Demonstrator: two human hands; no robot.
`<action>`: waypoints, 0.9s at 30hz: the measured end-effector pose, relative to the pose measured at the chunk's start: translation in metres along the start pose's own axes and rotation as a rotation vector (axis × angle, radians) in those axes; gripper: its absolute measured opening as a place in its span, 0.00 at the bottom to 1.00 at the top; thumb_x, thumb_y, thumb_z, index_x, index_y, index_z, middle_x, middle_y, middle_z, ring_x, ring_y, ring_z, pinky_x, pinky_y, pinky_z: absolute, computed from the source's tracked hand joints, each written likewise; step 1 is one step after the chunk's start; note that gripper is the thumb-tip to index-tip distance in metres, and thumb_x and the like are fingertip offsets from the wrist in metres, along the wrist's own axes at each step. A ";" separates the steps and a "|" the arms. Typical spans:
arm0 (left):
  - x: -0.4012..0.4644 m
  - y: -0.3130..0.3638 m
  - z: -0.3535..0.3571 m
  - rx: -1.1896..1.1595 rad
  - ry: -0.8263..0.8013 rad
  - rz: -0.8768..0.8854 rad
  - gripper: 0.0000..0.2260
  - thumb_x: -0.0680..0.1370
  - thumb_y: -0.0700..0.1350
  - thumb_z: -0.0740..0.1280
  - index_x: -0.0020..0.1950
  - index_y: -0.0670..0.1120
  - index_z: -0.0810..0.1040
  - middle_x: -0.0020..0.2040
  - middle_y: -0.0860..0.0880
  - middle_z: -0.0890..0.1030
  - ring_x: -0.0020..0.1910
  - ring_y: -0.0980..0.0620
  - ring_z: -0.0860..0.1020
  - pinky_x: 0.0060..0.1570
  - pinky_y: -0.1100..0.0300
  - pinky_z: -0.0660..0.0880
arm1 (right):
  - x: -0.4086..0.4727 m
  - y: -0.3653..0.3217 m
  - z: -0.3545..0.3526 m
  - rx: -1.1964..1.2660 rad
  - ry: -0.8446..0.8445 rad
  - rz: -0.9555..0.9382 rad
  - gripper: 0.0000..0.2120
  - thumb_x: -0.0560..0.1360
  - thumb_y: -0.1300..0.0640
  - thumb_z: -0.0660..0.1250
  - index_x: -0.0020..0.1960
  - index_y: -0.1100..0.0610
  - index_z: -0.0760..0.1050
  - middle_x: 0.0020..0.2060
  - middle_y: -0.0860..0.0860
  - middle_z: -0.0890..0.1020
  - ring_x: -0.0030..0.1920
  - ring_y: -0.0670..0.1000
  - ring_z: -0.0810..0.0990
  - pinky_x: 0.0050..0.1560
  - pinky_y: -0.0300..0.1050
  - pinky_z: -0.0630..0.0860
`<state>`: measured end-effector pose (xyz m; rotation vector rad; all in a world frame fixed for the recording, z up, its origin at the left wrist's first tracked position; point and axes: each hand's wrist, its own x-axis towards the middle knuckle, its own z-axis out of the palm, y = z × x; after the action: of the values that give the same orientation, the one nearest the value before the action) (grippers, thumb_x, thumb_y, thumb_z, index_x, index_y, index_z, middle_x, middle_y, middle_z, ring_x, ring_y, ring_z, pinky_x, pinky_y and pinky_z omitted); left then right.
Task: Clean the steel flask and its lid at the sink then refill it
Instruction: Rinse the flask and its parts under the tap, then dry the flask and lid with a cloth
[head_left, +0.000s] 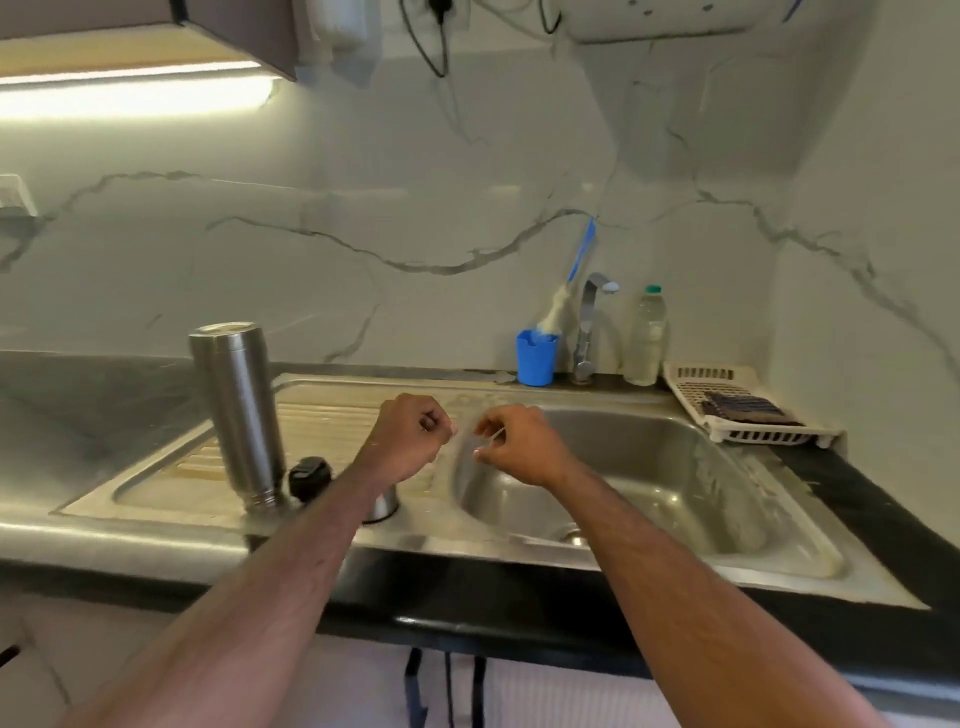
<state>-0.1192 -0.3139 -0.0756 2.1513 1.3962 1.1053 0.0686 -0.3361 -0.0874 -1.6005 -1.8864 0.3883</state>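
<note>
The steel flask (239, 410) stands upside down on the sink's drainboard (166, 470). Its black lid (310, 477) lies just right of the flask's base. A small steel cap (383, 505) peeks out from behind my left forearm. My left hand (410, 431) and my right hand (519, 447) are held close together over the left rim of the basin (675, 467). Between them they pinch a thin translucent ring (475, 441), which is blurred and hard to make out.
The tap (589, 322) stands at the back of the sink. On its left is a blue cup (536, 358) holding a bottle brush. A clear plastic bottle (645, 338) stands to its right. At the far right a white rack (748, 410) holds a dark scrubber.
</note>
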 end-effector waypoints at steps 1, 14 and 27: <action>0.008 0.007 0.016 -0.005 -0.034 0.014 0.10 0.77 0.39 0.73 0.36 0.46 0.82 0.33 0.46 0.84 0.24 0.54 0.80 0.28 0.65 0.75 | -0.004 0.012 -0.012 -0.017 0.036 0.030 0.11 0.74 0.56 0.75 0.56 0.50 0.81 0.51 0.46 0.80 0.51 0.43 0.78 0.57 0.44 0.80; 0.083 0.130 0.218 -0.177 -0.400 0.166 0.02 0.77 0.34 0.72 0.45 0.39 0.83 0.38 0.49 0.83 0.33 0.59 0.81 0.32 0.71 0.76 | -0.051 0.186 -0.163 -0.270 0.441 0.393 0.06 0.71 0.62 0.72 0.46 0.54 0.85 0.50 0.52 0.86 0.54 0.53 0.82 0.55 0.44 0.77; 0.137 0.171 0.315 -0.056 -0.477 0.310 0.07 0.73 0.39 0.75 0.49 0.45 0.82 0.47 0.48 0.84 0.47 0.50 0.81 0.41 0.61 0.75 | -0.002 0.256 -0.221 -0.492 0.239 0.921 0.27 0.70 0.39 0.70 0.63 0.54 0.75 0.58 0.53 0.80 0.61 0.57 0.78 0.64 0.55 0.71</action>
<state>0.2548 -0.2330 -0.1073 2.4313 0.8320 0.6445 0.4060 -0.3191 -0.0714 -2.6695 -1.0024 0.0789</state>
